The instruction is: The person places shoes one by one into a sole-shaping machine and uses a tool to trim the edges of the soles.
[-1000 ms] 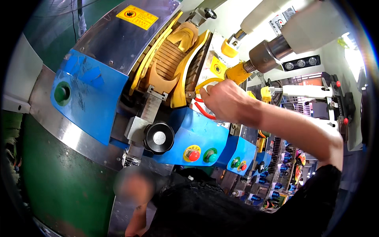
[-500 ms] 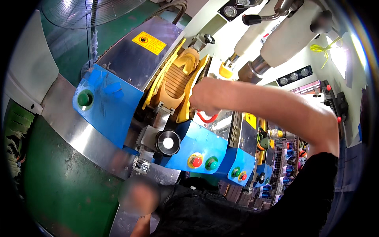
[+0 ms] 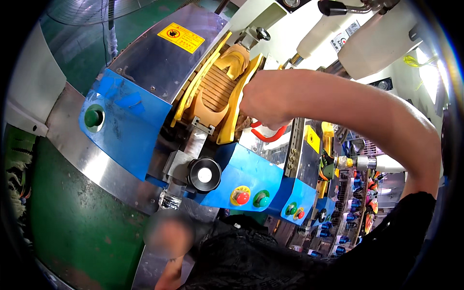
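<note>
My right hand [image 3: 268,99] reaches across from the right, its fingers curled closed beside a yellow side pad [image 3: 237,108] of a machine. A tool with red looped handles [image 3: 270,138] shows just below the fist; its working end is hidden by the hand. Left of the hand, a tan ribbed bed [image 3: 214,89] lies between yellow pads, with a yellow U-shaped piece [image 3: 233,63] at its far end. My left hand [image 3: 173,239] is low, near the metal edge, and too blurred to show its fingers.
In front of the bed stands a black round knob [image 3: 204,175] on a metal slide. Blue panels carry a red button [image 3: 242,197] and green buttons [image 3: 261,199]. A grey metal cover [image 3: 166,63] bears a yellow warning label. White machine cylinders [image 3: 379,46] hang above; racks [image 3: 345,212] stand at right.
The view has shifted slightly closer to the machine. My right hand and the red loops have moved a little to the right along the yellow pad. My left hand stays low.
</note>
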A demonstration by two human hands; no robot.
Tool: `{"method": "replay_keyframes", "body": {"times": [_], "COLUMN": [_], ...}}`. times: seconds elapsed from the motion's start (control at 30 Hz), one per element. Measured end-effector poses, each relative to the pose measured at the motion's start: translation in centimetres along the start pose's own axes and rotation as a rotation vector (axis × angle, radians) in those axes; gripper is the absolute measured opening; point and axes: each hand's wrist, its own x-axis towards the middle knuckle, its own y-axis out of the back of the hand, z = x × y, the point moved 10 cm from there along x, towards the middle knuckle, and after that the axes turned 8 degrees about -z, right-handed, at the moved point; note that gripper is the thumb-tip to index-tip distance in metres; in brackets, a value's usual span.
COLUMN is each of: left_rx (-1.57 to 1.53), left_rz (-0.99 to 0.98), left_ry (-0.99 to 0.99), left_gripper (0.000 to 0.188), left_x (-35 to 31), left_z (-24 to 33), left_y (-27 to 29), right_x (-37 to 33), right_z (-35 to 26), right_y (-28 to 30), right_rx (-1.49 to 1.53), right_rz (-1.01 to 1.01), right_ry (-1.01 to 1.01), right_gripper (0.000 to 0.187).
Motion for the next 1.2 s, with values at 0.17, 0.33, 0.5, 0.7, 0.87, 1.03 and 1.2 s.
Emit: {"method": "replay_keyframes", "body": {"times": [0.17, 0.33, 0.5, 0.7, 0.87, 1.03, 1.2], "left_rx": [0.03, 0.024, 0.043, 0.093, 0.076, 0.05, -0.273], "left_rz": [-0.073, -0.045, -0.039, -0.049, -0.082, -0.008, 0.332], "left_ry": [0.005, -0.012, 0.001, -0.003, 0.016, -0.027, 0.053], "left_gripper": [0.016, 0.016, 0.018, 0.019, 0.016, 0.014, 0.01], "left_x": [-0.5, -0.5, -0.7, -0.5, -0.4, -1.1, 0.3], "left_z": [-0.6, -0.5, -1.3, -1.0, -0.7, -0.6, -2.8], "left_y": [-0.9, -0.7, -1.4, -1.1, -1.3, -0.8, 4.8], "right_x": [1.6, 2.0, 1.9, 1.3, 2.3, 2.0, -1.7], "right_z": [0.4, 0.1, -0.4, -3.6, -9.1, -4.8, -0.9], "right_y": [-2.1, -4.5, -3.8, -8.1, -6.3, -7.9, -10.6], "right_rx": [0.001, 0.096, 0.109, 0.301, 0.263, 0.553, 0.684], "right_rz": [-0.023, 0.316, 0.316, 0.596, 0.191, 0.39, 0.358], "right_ry": [0.086, 0.195, 0.242, -0.059, 0.048, -0.108, -0.095], "right_gripper": [0.019, 0.02, 0.015, 0.02, 0.044, 0.057, 0.04]}}
